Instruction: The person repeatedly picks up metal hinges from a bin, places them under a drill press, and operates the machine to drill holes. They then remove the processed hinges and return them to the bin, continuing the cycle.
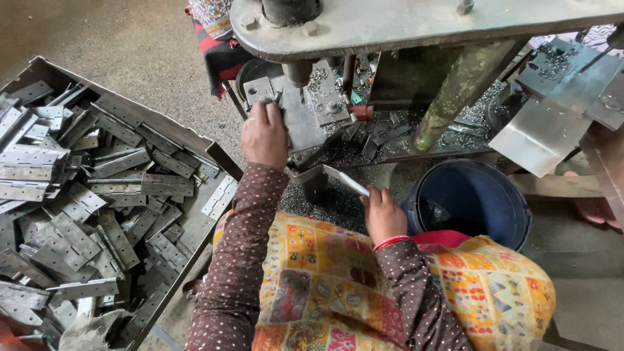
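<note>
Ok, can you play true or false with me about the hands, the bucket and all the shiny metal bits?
1. The left hand rests on a flat grey metal plate under the big grey press machine. True.
2. The right hand is holding a red plastic cup. False: it holds a thin flat strip of silvery metal.
3. The round dark blue plastic bucket sits beside the right hand. True.
4. The large metal tray on the left holds wooden blocks. False: it is piled with flat silvery metal hinges.
5. A red bangle is on the right wrist. True.
</note>
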